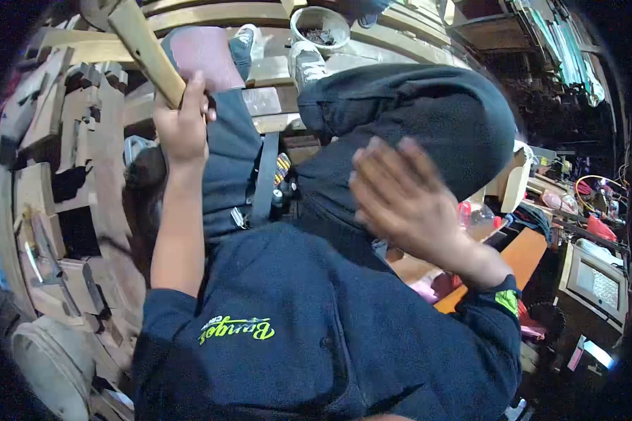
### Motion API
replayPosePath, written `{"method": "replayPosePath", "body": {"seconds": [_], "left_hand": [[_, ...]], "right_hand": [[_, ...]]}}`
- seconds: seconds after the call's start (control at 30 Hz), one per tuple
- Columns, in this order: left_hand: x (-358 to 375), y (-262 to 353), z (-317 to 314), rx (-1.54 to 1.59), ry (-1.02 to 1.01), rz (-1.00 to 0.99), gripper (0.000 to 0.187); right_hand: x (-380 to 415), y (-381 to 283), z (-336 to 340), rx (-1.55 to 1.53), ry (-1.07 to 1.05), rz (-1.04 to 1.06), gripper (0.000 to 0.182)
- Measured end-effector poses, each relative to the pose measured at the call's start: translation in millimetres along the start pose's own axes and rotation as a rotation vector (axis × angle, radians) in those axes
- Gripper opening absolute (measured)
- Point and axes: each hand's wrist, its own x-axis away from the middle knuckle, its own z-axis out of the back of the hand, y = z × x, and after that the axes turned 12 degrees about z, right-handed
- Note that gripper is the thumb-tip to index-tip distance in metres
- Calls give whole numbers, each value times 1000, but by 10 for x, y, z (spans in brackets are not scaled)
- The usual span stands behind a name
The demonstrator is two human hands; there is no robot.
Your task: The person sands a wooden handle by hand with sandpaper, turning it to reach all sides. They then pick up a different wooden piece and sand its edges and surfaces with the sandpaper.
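Observation:
My left hand (182,130) is closed round the lower end of a pale wooden piece (144,52), which slants up and to the left. A pink pad (209,59) lies just beyond this hand, over the lower part of my left leg. My right hand (404,200) is raised above my bent right leg (428,119), blurred by motion, its fingers extended and nothing visible in them. A dark strap (265,179) and a small patterned item (282,168) lie between my legs.
Wooden pieces (38,189) line the left side, with pliers-like tools (45,263) among them. A pale bucket (49,365) stands lower left; another bucket (299,29), holding dark bits, is at the top. An orange board (527,259) and clutter lie right.

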Motion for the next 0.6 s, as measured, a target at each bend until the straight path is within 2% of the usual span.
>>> {"method": "replayPosePath", "body": {"seconds": [0.07, 0.13, 0.23, 0.27, 0.33, 0.43, 0.47, 0.53, 0.6], "left_hand": [[191, 264, -132, -28, 51, -25, 12], [380, 519, -210, 118, 29, 15, 13], [642, 760, -338, 313, -90, 51, 10], [727, 790, -367, 296, -159, 42, 10], [933, 788, -403, 178, -154, 79, 17], [1101, 680, -506, 101, -181, 105, 30], [1146, 686, -532, 75, -238, 114, 30], [1213, 753, -657, 53, -290, 155, 11], [1206, 723, -682, -30, -375, 153, 11]], "right_hand": [[116, -169, -137, -227, -38, 58, 35], [151, -178, -100, -210, -63, 69, 32], [180, -40, -22, -216, 18, 51, 30], [199, -22, 6, -270, 12, 6, 30], [204, 25, 9, -238, 82, 8, 30], [285, -13, -49, -212, -13, -14, 30], [299, 2, -49, -200, -2, -10, 30], [362, 27, -39, -217, -30, -6, 30], [424, 50, -99, -248, -33, -14, 31]]}}
